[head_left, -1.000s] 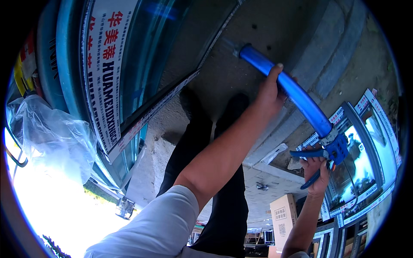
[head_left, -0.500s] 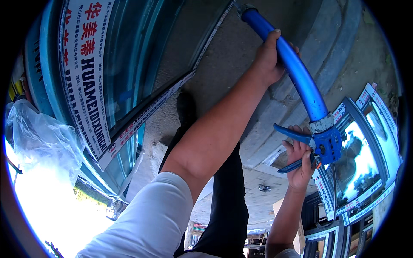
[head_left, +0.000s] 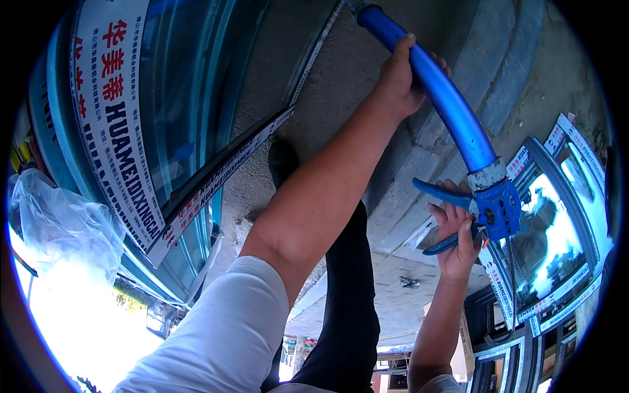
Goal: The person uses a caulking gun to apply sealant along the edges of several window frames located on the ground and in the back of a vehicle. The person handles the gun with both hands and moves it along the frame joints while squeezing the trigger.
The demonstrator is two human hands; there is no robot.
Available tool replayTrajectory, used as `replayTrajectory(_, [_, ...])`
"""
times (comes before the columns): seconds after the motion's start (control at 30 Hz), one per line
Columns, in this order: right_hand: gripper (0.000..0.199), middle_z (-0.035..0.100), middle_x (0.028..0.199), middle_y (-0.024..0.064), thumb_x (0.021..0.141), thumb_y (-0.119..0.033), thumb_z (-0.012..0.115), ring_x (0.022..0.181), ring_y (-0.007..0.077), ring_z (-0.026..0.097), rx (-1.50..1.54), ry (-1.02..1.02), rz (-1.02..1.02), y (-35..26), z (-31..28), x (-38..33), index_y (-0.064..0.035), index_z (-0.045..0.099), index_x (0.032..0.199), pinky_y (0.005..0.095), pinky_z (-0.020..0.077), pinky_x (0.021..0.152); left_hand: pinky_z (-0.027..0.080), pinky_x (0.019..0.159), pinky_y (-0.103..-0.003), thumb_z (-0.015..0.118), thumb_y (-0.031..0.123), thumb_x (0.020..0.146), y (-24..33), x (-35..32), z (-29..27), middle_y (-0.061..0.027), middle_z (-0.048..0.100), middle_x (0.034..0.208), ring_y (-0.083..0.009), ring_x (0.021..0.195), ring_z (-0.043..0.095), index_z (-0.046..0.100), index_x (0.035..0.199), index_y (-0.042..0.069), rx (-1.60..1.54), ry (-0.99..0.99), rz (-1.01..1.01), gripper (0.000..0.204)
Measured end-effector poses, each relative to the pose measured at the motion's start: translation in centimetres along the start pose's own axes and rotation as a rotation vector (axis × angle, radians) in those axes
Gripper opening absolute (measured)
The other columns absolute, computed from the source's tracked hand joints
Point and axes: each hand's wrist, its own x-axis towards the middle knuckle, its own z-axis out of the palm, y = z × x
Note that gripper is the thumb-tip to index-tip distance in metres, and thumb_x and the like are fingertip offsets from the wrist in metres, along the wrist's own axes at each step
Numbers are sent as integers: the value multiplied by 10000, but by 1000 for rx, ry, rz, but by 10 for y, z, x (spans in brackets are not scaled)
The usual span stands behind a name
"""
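The left hand [head_left: 403,82] is grasping the blue caulking gun [head_left: 452,98], upper right, supporting its length; the right hand [head_left: 457,260] is loosely holding its handles [head_left: 440,194]. Even pressure is looking wise.

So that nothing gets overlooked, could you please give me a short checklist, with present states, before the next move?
1. Left hand wrapped around the blue tube: ok.
2. Tube joined to the blue trigger unit at the grey collar: ok.
3. Upper lever and lower lever standing apart: ok, a gap shows between their ends.
4. Right hand gripping the levers firmly: cannot tell; it is at them.
5. Contact at the tube's far end: cannot tell; it is close to the picture's top edge.
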Motion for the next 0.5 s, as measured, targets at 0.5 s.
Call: replayTrajectory(0.5, [676,506,1513,194,1011,-394,614,1427,385,457,-58,-26,-12,-2,9,-3,-35,391,1539,553,375,1157,535,1012,-473,595,464,959,4,-4,3,-174,664,884,-299,948,666,595,939,-17,-2,6,20,482])
